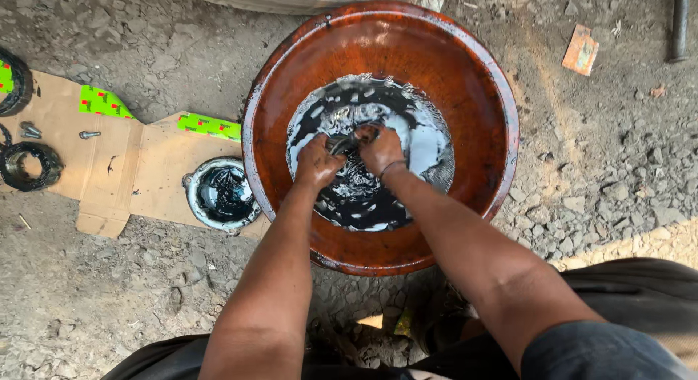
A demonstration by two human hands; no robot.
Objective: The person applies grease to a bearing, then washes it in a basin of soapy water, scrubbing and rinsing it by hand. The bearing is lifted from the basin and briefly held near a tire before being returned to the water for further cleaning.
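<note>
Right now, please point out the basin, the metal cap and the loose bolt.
basin (465,67), head view, bare inner wall at upper right.
metal cap (221,194), head view, its dark greasy hollow.
bolt (89,135), head view, middle of its shank.

hands (349,153) in basin (465,82), cup (220,193) left on cardboard (156,169)

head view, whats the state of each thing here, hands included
left hand: closed on a small dark part, in the liquid
right hand: closed on the same part, grimy
small dark part: held between both hands, mostly hidden
basin: upright, holding dark oily liquid
round metal cap: open side up, black grease inside
cardboard: flattened on the gravel
bearing ring: lying flat on the cardboard
bolt: lying loose
</note>
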